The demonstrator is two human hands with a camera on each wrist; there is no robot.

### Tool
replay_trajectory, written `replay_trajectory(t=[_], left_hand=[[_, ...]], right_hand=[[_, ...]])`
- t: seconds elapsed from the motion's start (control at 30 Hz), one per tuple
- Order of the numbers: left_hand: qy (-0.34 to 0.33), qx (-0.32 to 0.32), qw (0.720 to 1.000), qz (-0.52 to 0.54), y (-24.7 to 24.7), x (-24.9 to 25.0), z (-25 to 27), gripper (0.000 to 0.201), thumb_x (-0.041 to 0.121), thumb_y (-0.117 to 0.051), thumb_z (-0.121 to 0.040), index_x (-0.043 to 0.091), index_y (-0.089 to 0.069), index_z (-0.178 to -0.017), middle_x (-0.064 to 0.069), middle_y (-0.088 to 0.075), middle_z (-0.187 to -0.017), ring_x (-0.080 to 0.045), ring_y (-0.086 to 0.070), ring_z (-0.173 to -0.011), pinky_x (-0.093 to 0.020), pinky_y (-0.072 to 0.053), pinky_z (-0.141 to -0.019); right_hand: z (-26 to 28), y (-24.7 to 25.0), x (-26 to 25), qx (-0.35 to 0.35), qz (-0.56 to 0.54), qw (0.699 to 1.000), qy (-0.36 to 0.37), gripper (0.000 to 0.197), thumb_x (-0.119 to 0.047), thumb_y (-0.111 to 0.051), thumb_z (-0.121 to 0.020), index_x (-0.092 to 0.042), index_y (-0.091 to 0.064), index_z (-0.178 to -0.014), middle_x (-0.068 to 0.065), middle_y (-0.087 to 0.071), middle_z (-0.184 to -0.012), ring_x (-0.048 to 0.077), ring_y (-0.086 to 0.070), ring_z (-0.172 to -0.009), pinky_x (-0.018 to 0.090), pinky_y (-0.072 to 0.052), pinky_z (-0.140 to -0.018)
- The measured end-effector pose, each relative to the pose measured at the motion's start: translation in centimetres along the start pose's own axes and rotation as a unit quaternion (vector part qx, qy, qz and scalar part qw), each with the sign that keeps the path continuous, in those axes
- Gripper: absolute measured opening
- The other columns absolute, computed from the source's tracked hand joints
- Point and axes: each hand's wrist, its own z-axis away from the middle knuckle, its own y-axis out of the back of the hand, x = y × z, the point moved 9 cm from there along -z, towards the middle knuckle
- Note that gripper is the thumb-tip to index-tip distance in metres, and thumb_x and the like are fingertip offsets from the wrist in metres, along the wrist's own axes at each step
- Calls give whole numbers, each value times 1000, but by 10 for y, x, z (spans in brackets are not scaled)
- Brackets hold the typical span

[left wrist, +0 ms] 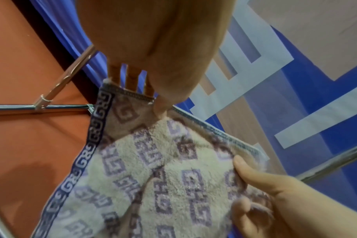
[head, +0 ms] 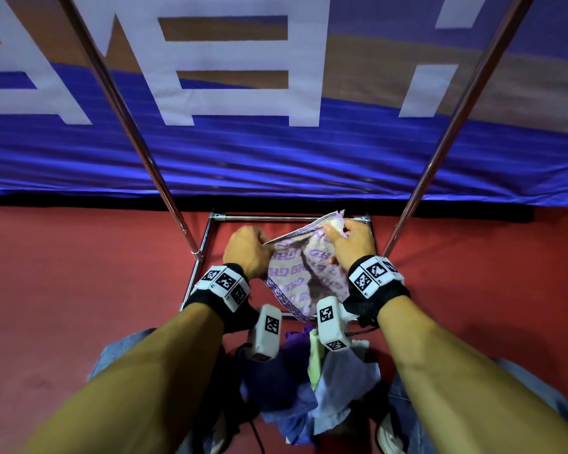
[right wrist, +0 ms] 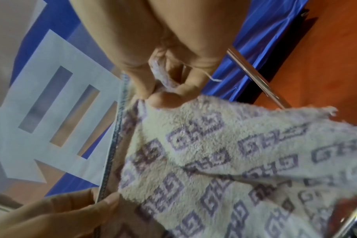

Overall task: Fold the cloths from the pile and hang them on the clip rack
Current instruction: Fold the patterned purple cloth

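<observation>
A cream towel with purple key-pattern squares (head: pixel 304 273) hangs in the air between both hands, over the rack's base. My left hand (head: pixel 248 249) pinches one top corner (left wrist: pixel 128 99). My right hand (head: pixel 348 239) pinches the other end of the top hem, thumb against fingers (right wrist: pixel 163 96). The hem (right wrist: pixel 116 145) is stretched taut between them and the rest droops in folds. Below my forearms, the pile of cloths (head: pixel 309 385), in blue, purple, green and pale lilac, lies on the floor. No clips show in any view.
Two slanted chrome poles (head: pixel 135 132) (head: pixel 453 132) of the rack rise on either side of the towel, joined by a low crossbar (head: pixel 289 218). A blue banner (head: pixel 276 152) with white letters hangs behind. The floor (head: pixel 79 290) is red. My shoes (head: pixel 389 434) flank the pile.
</observation>
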Motion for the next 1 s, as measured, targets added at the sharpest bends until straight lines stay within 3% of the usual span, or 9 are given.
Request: replay_trajectory(t=[0.13, 0.2, 0.27, 0.37, 0.5, 0.63, 0.77, 0.9, 1.0], left_hand=[[-7, 17, 1000, 7, 5, -3, -3, 19, 22, -63, -83, 24, -52, -67, -5, -69, -71, -28, -68, -75, -35, -56, -75], [-30, 31, 999, 26, 7, 2, -4, 23, 24, -63, -86, 25, -53, -66, -7, -69, -69, -29, -68, -72, -38, -56, -71], [-50, 43, 996, 56, 9, 8, -3, 21, 31, -65, -86, 24, -56, -68, -7, -70, -66, -26, -70, -67, -39, -58, -67], [-63, 59, 994, 67, 11, 11, -4, 20, 36, -68, -86, 20, -61, -75, -8, -73, -79, -26, -69, -80, -34, -54, -73], [-64, 58, 994, 71, 13, 12, -3, 29, 42, -70, -83, 17, -61, -72, -4, -68, -70, -26, -66, -75, -35, -51, -68], [-5, 71, 997, 40, 18, 1, 0, 46, 47, -78, -74, 17, -48, -57, 3, -52, -56, -21, -50, -55, -31, -38, -51], [11, 78, 995, 68, 20, -2, -1, 22, 31, -78, -75, 19, -62, -64, -7, -71, -76, -28, -68, -79, -37, -55, -70], [-13, 58, 990, 128, 10, 4, -4, 37, 44, -78, -74, 15, -60, -62, -7, -70, -67, -28, -67, -67, -37, -56, -64], [-61, 30, 988, 136, 3, 16, -1, 37, 43, -78, -77, 13, -63, -62, -2, -65, -62, -17, -53, -57, -31, -44, -60]], right_hand=[[-2, -3, 4, -8, -36, 999, -20, 11, -25, -64, -88, -18, -57, -82, 2, -56, -95, 29, -69, -54, 29, -50, -43], [-1, -9, 4, -28, -47, 998, -24, 10, -22, -66, -82, -15, -60, -79, 7, -64, -92, 29, -69, -58, 46, -59, -57], [0, -18, 8, -61, -58, 996, -37, 20, -27, -74, -69, -12, -64, -78, 8, -67, -76, 25, -65, -57, 56, -58, -65], [4, -24, 3, -83, -39, 995, -24, 48, -41, -84, -44, -12, -67, -80, 4, -71, -76, 23, -66, -66, 42, -59, -66], [9, -14, -8, -67, -42, 997, 1, 18, -16, -83, -71, -15, -66, -76, -4, -66, -67, 13, -61, -60, 16, -47, -57], [3, -4, -5, -4, -35, 999, 4, 26, -26, -72, -81, -21, -51, -67, -2, -54, -64, 22, -51, -61, 36, -47, -62], [1, -7, 6, 6, -58, 997, -41, 23, -42, -66, -68, -24, -51, -69, 3, -58, -63, 35, -63, -60, 54, -56, -66], [8, -12, 1, -37, -40, 997, -55, 19, -19, -69, -80, -17, -54, -69, 9, -62, -58, 29, -63, -48, 37, -52, -48], [11, -21, -4, -79, 0, 997, -26, 24, -21, -78, -77, -21, -58, -64, 1, -63, -64, 11, -54, -48, 20, -40, -45]])
